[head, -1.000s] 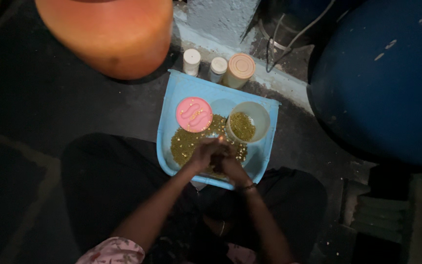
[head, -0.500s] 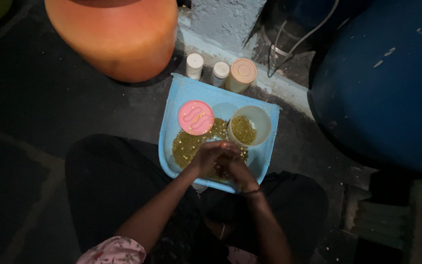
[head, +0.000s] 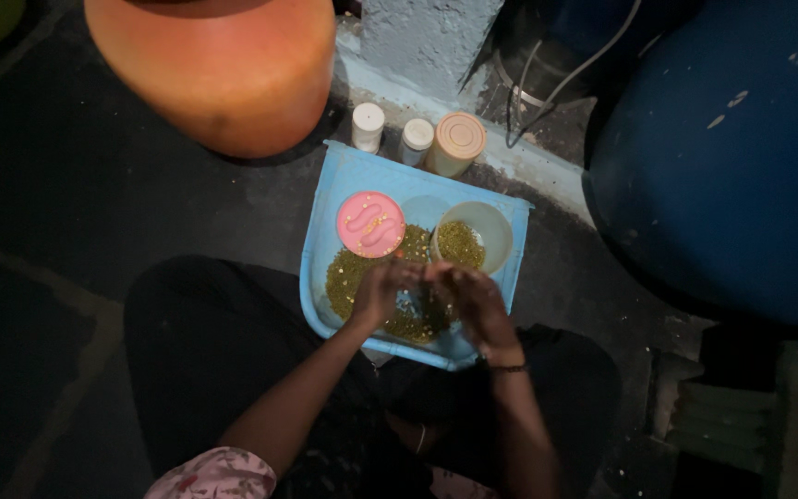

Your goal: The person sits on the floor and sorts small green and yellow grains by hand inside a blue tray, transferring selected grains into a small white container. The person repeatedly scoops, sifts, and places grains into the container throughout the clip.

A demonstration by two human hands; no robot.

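Dark concrete floor lies all around me, dim and bare to my left, crowded ahead and to my right. On it, between my knees, sits a light blue tray, its far edge just short of a pale ledge at the foot of a grey pillar. A spread of small yellow-green grains covers the near part of the tray.

My left hand and my right hand hover together over the grains near the tray's near edge, fingertips close to each other, fingers bent and loosely cupped. Whether either one has grains pinched in it I cannot tell; the light is too low.

A round pink lid lies flat in the tray, a few grains on it, just beyond my left hand. A cream bowl partly filled with grains stands beside it, touching the tray's right wall.

Behind the tray's far edge three small containers stand in a row: a white-capped bottle, a second small white-capped bottle, and a tan-lidded jar. A big orange pot crowds the far left corner, near the tray but apart. A large dark blue drum fills the right side, leaving only a narrow strip of floor beside the tray.
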